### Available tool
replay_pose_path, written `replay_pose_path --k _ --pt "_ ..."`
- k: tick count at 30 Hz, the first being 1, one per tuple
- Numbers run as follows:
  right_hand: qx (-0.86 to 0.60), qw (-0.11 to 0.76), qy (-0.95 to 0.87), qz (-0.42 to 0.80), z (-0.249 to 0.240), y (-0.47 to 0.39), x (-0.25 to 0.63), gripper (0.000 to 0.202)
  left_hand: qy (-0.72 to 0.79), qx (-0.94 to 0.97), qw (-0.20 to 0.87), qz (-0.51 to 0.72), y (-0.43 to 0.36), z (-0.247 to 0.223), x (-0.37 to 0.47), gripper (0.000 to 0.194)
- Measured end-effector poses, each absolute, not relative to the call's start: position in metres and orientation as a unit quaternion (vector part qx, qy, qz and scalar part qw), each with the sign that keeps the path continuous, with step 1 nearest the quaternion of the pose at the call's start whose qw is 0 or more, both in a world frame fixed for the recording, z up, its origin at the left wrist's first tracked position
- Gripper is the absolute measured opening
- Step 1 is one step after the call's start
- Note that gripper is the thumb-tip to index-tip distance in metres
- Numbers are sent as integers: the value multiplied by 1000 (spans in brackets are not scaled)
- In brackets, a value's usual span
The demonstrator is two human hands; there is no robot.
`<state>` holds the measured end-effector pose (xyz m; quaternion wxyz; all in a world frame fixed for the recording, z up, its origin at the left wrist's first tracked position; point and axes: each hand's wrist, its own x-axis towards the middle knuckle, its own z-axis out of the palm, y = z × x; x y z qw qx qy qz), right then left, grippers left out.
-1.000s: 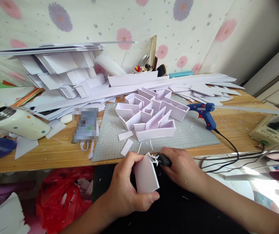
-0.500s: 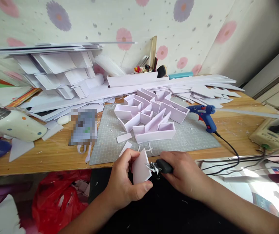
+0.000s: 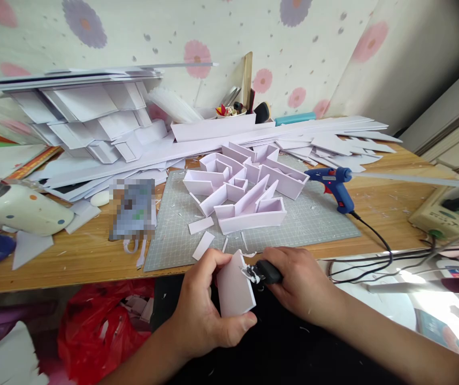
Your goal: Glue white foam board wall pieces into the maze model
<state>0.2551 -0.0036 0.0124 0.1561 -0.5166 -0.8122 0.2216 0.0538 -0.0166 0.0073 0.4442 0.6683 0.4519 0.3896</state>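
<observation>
Between thumb and fingers, my left hand point(image 3: 209, 310) holds a small white board piece point(image 3: 235, 286) upright in front of the desk's edge. My right hand point(image 3: 299, 283) is closed around a black-handled tool point(image 3: 269, 272), whose tip is at the board's right edge, covered in curled white shavings point(image 3: 252, 274). Behind both hands, an assembly of joined white board walls point(image 3: 253, 218) stands on a grey cutting mat point(image 3: 310, 227). Two loose white strips point(image 3: 201, 225) and thin scraps lie at the mat's front.
A blue glue gun point(image 3: 337, 187) with a cord lies at the mat's right. Stacked white board boxes point(image 3: 89, 120), a flask point(image 3: 24, 208) and a blurred item point(image 3: 133, 208) are at left. A red plastic bag point(image 3: 97, 331) sits below the desk. A power strip point(image 3: 442, 216) is at right.
The board piece in my left hand has tilted and sits slightly lower, and the shavings at the tool's tip have changed shape. The camera view has shifted a little.
</observation>
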Motion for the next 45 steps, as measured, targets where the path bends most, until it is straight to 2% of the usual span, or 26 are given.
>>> replay_pose_path --k 13,19,26,30,33,37,40,43,45 --pt "-555 129 -791 224 10 0 254 7 452 697 410 377 -23 8 57 46" --pt "-568 92 -794 195 13 2 250 5 400 742 367 393 -29 17 56 57" --pt "-555 191 -765 265 9 4 256 18 464 739 304 382 -32 13 52 49" --pt "-537 200 -762 301 12 0 259 21 472 740 269 397 -28 9 48 51" --pt "-550 160 -774 270 19 0 262 20 446 760 240 407 -27 4 44 59" --pt "-563 81 -812 135 23 4 264 18 385 839 188 336 -25 4 44 85" --pt "-554 44 -829 59 22 7 263 20 395 863 222 226 -20 9 52 101" --pt "-544 31 -838 42 21 9 262 17 440 846 273 127 -14 11 61 104" --pt "-544 25 -838 40 22 9 264 14 462 837 275 105 -12 11 63 106"
